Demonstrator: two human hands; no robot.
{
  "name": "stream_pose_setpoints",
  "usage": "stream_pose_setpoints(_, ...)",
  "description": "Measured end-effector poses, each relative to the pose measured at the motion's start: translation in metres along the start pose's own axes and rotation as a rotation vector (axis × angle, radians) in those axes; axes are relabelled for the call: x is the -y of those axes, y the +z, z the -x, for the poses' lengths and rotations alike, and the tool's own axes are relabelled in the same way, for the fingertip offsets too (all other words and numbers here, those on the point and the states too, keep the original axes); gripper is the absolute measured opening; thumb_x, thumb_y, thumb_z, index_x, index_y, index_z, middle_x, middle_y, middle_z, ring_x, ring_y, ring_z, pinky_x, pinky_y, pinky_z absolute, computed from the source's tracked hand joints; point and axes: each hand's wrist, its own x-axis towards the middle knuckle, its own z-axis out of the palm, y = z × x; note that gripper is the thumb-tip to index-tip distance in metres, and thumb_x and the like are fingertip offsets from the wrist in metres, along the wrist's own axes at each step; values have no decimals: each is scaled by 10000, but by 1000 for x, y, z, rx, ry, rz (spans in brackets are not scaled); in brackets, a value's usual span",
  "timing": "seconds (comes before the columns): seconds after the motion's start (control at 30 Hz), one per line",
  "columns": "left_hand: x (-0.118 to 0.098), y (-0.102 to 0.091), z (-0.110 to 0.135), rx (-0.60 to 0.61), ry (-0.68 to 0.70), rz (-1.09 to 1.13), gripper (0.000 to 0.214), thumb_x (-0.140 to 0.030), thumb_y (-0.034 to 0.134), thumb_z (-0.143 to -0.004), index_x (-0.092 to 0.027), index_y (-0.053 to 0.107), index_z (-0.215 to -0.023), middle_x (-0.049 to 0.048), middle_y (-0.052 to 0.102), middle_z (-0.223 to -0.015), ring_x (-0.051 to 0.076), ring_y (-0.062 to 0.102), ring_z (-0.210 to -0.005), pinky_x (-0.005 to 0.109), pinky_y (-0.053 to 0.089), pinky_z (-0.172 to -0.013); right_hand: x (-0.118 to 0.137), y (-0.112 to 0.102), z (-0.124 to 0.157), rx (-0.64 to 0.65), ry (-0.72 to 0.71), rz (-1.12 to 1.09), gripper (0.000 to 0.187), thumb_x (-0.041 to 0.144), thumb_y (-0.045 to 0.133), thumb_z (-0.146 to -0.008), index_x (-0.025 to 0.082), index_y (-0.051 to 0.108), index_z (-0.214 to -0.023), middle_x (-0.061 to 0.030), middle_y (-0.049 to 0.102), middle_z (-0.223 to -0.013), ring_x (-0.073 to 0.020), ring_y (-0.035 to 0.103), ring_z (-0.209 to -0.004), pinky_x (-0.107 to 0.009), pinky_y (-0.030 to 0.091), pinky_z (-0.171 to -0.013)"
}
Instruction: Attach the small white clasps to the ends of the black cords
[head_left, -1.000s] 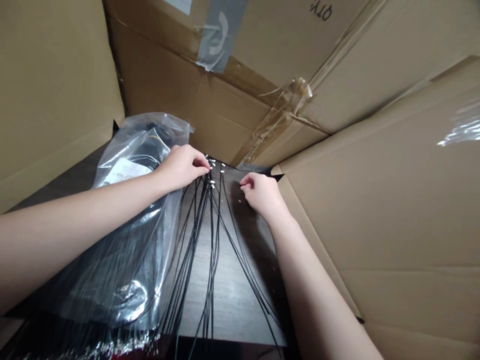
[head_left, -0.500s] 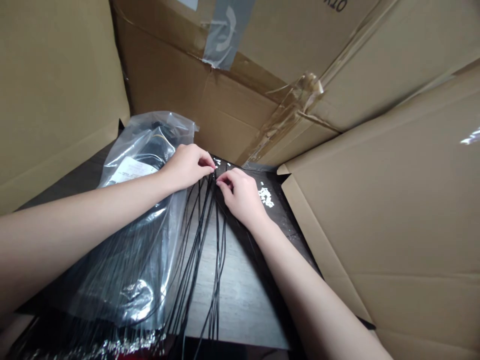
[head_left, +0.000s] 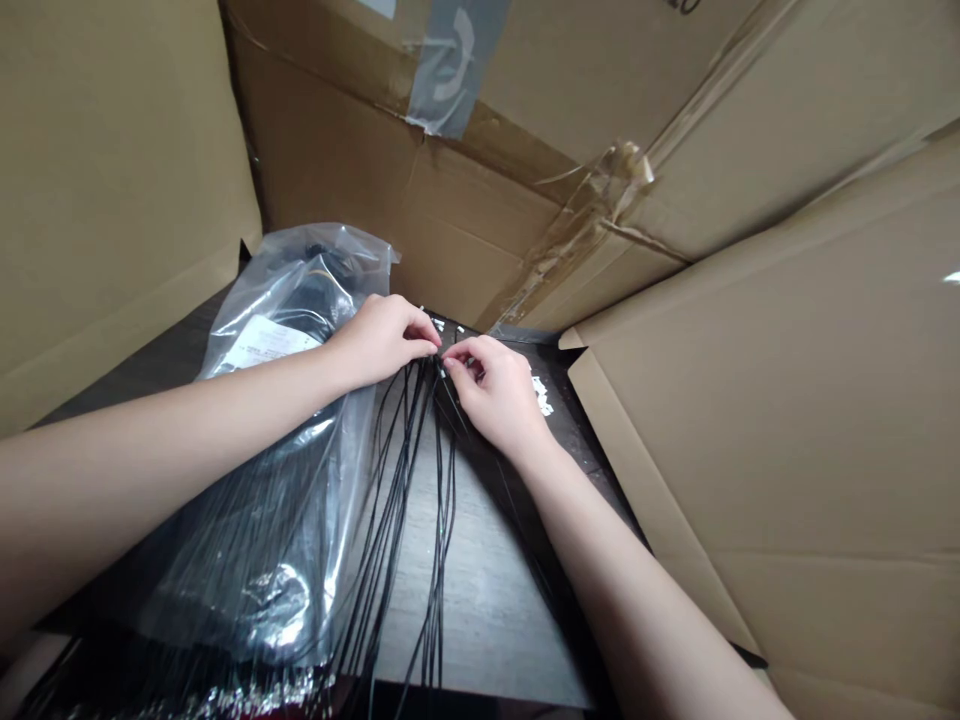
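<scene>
My left hand [head_left: 386, 338] is pinched closed at the top ends of several thin black wires [head_left: 401, 470]. Fingertip to fingertip with it, my right hand [head_left: 499, 390] is closed in a pinch on a black wire end; the exact grip is too small to make out. A tiny white piece shows just under the right fingertips. From the hands the wires fan down toward the near table edge, with a second bundle [head_left: 441, 540] a little to the right. Small white connector-like pieces [head_left: 541, 396] lie in a pile partly hidden behind my right hand.
Left of the wires lies a clear plastic bag [head_left: 255, 560] full of black wires with a white label [head_left: 268, 342], their metallic ends sticking out at the front. A few loose white pieces [head_left: 439, 326] lie beyond my hands. Cardboard walls [head_left: 750, 420] enclose the dark table [head_left: 495, 590].
Both hands have shifted slightly right and nearer, and their fingertips have come closer together. My right hand now covers more of the white pile.
</scene>
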Motion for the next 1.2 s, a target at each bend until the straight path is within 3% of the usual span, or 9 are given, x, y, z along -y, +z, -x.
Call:
stream_pose_setpoints(0.27, 0, 3, -1, 26, -31, 49, 83, -203, 712, -759, -163, 748, -821, 26, 772, -786, 160, 725, -771, 248, 518, -730, -3, 7, -1, -35, 248, -449, 152, 325, 642, -800, 187, 673, -856, -2, 675, -731, -102, 505, -518, -247, 402, -529)
stream_pose_setpoints(0.43, 0, 2, -1, 1, -27, -14, 96, -228, 695, -771, -165, 752, -817, 25, 762, -779, 154, 702, -750, 255, 489, -728, -5, 9, -1, -48, 256, -386, 130, 308, 668, -778, 192, 611, -768, 42, 589, -608, -79, 444, -445, -233, 345, -489)
stream_pose_setpoints(0.6, -2, 1, -1, -37, -27, -61, 123, -247, 662, -787, -173, 758, -805, 22, 754, -755, 155, 682, -729, 260, 470, -717, -6, 6, -2, -39, 211, -359, 158, 301, 568, -859, 190, 679, -843, -17, 706, -791, -108, 541, -532, -266, 442, -579)
stream_pose_setpoints(0.67, -2, 1, 0, -36, -20, -66, 127, -256, 662, -786, -176, 759, -804, 20, 754, -752, 156, 678, -721, 262, 471, -723, -7, 1, -2, -61, 167, -229, 139, 203, 563, -822, 191, 700, -838, -26, 705, -831, -117, 550, -576, -281, 458, -629)
stream_pose_setpoints(0.77, -1, 2, -1, -23, -17, -62, 121, -257, 668, -779, -175, 756, -799, 18, 751, -748, 153, 673, -711, 263, 474, -731, -8, -4, -3, 24, 97, -28, 166, 105, 597, -732, 195, 727, -784, -22, 663, -800, -126, 538, -625, -292, 461, -684)
stream_pose_setpoints(0.97, -1, 2, -2, -7, -38, -37, 112, -242, 675, -771, -169, 756, -797, 15, 753, -757, 148, 680, -718, 250, 473, -722, -5, -1, -1, 113, 113, 10, 92, 213, 698, -784, 210, 745, -863, -6, 610, -771, -131, 517, -653, -294, 428, -693)
stream_pose_setpoints(1.2, -3, 1, -1, 8, -36, -48, 113, -231, 664, -763, -170, 755, -794, 18, 758, -762, 157, 688, -734, 253, 474, -720, -3, 4, 1, 117, 82, 65, 81, 187, 610, -853, 217, 683, -835, -9, 618, -783, -155, 540, -716, -298, 394, -699)
